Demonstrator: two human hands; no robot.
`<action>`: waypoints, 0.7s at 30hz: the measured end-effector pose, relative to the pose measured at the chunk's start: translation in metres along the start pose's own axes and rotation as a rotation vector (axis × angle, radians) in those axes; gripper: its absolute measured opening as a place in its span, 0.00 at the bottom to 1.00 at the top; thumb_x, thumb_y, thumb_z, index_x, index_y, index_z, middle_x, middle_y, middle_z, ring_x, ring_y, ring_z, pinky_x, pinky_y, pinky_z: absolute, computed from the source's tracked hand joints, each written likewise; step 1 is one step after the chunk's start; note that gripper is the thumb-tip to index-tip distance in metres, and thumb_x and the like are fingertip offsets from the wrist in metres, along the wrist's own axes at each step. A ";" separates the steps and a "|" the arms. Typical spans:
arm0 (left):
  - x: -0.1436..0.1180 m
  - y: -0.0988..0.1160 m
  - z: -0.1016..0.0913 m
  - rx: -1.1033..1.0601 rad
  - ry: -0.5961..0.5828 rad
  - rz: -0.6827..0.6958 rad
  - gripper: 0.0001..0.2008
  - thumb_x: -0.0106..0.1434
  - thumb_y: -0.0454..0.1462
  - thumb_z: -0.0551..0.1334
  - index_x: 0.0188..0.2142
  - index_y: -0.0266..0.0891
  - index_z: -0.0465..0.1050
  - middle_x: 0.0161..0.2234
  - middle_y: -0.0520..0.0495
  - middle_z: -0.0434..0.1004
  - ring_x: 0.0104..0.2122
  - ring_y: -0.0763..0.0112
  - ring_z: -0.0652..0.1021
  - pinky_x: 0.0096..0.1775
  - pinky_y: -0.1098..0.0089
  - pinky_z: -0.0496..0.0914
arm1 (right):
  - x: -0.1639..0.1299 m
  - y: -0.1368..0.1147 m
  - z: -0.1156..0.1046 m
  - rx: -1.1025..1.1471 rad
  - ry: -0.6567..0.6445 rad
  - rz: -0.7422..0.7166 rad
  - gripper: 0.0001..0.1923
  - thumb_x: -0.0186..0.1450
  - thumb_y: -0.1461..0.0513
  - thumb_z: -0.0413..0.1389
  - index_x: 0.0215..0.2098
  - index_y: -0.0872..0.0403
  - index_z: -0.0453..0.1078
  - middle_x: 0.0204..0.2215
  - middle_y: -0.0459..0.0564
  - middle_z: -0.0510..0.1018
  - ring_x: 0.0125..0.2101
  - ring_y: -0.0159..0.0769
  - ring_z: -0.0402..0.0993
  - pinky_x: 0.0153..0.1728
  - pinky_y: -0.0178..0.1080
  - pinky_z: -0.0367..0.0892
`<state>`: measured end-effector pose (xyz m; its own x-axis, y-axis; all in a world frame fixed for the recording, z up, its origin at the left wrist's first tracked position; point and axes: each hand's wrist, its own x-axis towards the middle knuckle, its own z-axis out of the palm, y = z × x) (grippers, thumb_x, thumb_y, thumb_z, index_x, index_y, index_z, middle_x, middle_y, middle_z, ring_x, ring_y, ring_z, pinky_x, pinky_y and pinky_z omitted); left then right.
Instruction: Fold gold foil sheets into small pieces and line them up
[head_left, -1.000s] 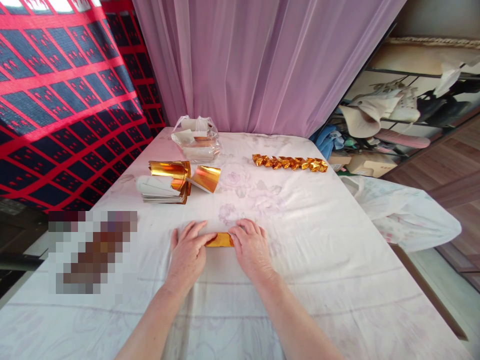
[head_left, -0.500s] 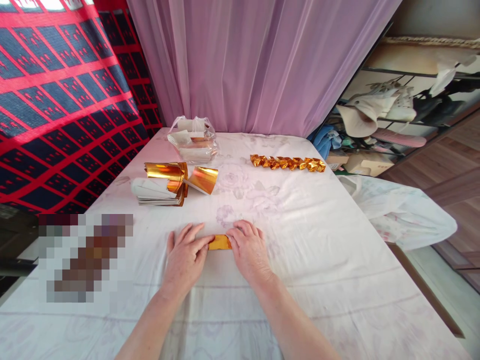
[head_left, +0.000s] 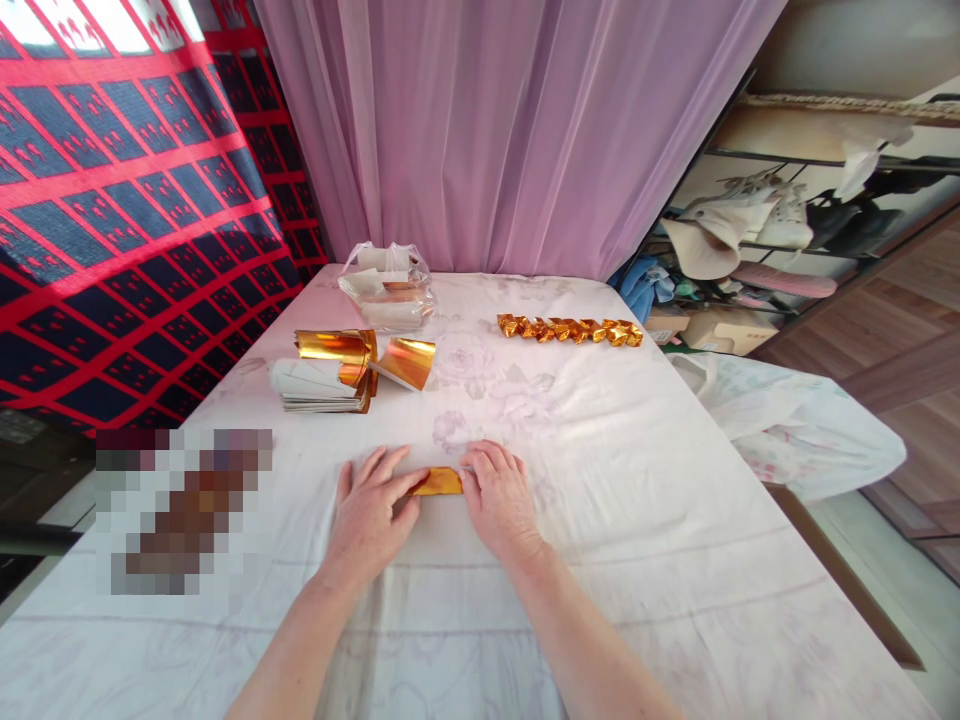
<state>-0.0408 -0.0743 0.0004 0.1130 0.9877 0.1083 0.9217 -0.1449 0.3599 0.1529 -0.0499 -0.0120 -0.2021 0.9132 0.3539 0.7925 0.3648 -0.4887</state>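
Hands at work on a gold strip (head_left: 439, 482), which lies crosswise on the cloth-covered counter (head_left: 615, 450); clock positions are taken from the strip, with 12 o'clock away from the person. Left hand (head_left: 367, 515), between 8 and 9 o'clock: palm down, fingers loosely spread, index finger on the strip's left end. Right hand (head_left: 501, 495), at 3 o'clock: fingers bent and close together at the right end; whether they pinch or merely press cannot be told. Likely faults: uneven pressure between the two ends could skew the strip; a lifted fingertip could let the springy-looking foil open; the soft, wrinkled cloth could let it slip or blunt a crease. Farther off, at 10 o'clock, lies a stack of gold-and-white sheets (head_left: 319, 388), and between 11 and 12 a curled sheet (head_left: 412, 362), which, being light, a brushing sleeve or draught might shift. Toward 2 o'clock lies a row of folded gold pieces (head_left: 570, 330); beyond the curled sheet, a clear plastic bag (head_left: 386, 290) holds more sheets; a lilac curtain (head_left: 510, 140) closes 12 o'clock.
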 end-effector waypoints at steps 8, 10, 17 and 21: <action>0.000 0.000 -0.001 -0.014 -0.027 0.005 0.18 0.67 0.37 0.57 0.52 0.57 0.76 0.62 0.51 0.69 0.64 0.50 0.64 0.62 0.34 0.51 | -0.006 0.011 -0.013 0.128 -0.110 -0.158 0.11 0.62 0.62 0.61 0.43 0.51 0.72 0.51 0.54 0.75 0.55 0.47 0.67 0.53 0.50 0.62; -0.001 0.000 0.000 -0.019 -0.019 0.011 0.17 0.67 0.38 0.56 0.52 0.56 0.76 0.62 0.51 0.69 0.63 0.50 0.64 0.62 0.34 0.51 | -0.006 0.012 -0.014 0.120 -0.116 -0.158 0.12 0.62 0.63 0.61 0.44 0.51 0.73 0.50 0.54 0.76 0.55 0.47 0.68 0.53 0.51 0.63; -0.003 0.001 0.001 -0.039 0.052 0.037 0.15 0.69 0.39 0.56 0.50 0.54 0.77 0.60 0.51 0.72 0.62 0.53 0.66 0.65 0.39 0.49 | -0.004 0.014 -0.012 0.082 -0.049 -0.172 0.09 0.67 0.64 0.56 0.43 0.49 0.77 0.42 0.49 0.81 0.44 0.40 0.75 0.46 0.44 0.67; -0.004 0.001 0.001 -0.099 0.106 0.041 0.14 0.69 0.39 0.55 0.48 0.52 0.78 0.54 0.50 0.78 0.59 0.55 0.70 0.65 0.41 0.50 | -0.005 0.014 -0.013 0.055 -0.030 -0.180 0.10 0.69 0.63 0.55 0.42 0.48 0.78 0.37 0.47 0.83 0.39 0.38 0.76 0.43 0.41 0.69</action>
<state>-0.0400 -0.0783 -0.0002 0.1048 0.9699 0.2199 0.8756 -0.1948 0.4419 0.1725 -0.0514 -0.0098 -0.3561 0.8368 0.4159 0.7092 0.5318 -0.4629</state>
